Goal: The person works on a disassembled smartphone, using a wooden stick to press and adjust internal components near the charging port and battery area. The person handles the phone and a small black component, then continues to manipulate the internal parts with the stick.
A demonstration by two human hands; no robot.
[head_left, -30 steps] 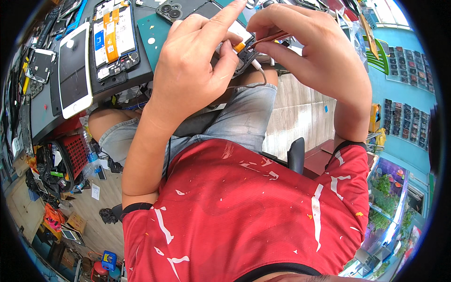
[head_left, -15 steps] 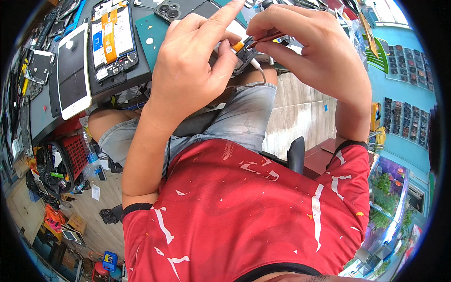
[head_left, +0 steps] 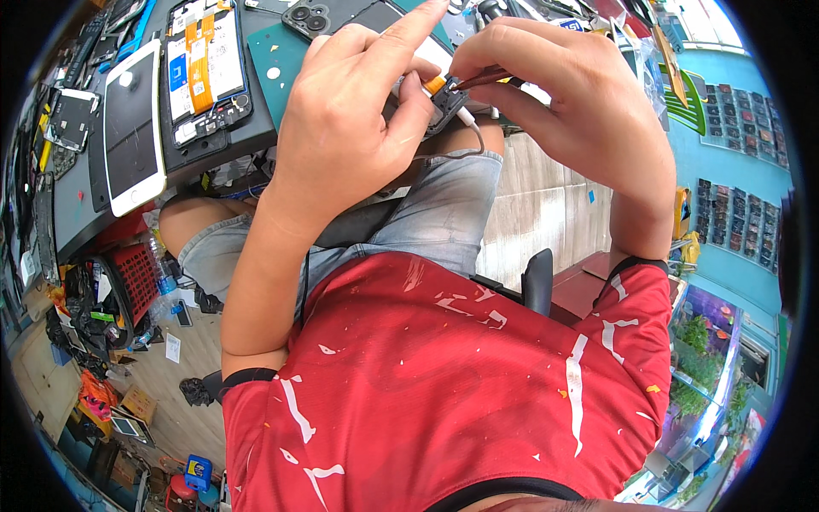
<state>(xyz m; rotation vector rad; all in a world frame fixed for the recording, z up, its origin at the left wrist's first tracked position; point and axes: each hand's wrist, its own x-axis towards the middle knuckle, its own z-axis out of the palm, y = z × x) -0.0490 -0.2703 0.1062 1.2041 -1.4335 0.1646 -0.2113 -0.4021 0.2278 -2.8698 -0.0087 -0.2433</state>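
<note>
My left hand (head_left: 350, 119) is raised in front of me and grips a small dark electronic part (head_left: 445, 101) with an orange tab and a white cable end, the index finger stretched out above it. My right hand (head_left: 572, 94) pinches a thin reddish-brown tool (head_left: 482, 80) whose tip touches that part. A thin dark wire (head_left: 452, 154) hangs from the part over my lap. Most of the part is hidden by my fingers.
The dark workbench (head_left: 247, 141) at upper left carries a white phone (head_left: 132, 128), an opened phone with a yellow-taped battery (head_left: 205, 72), a green mat (head_left: 277, 64) and a dark phone back (head_left: 320, 17). A red basket (head_left: 136, 277) and clutter lie on the floor at left.
Both hands stay together on the small part; the tool tip has shifted slightly against it. Nothing was picked up or let go.
</note>
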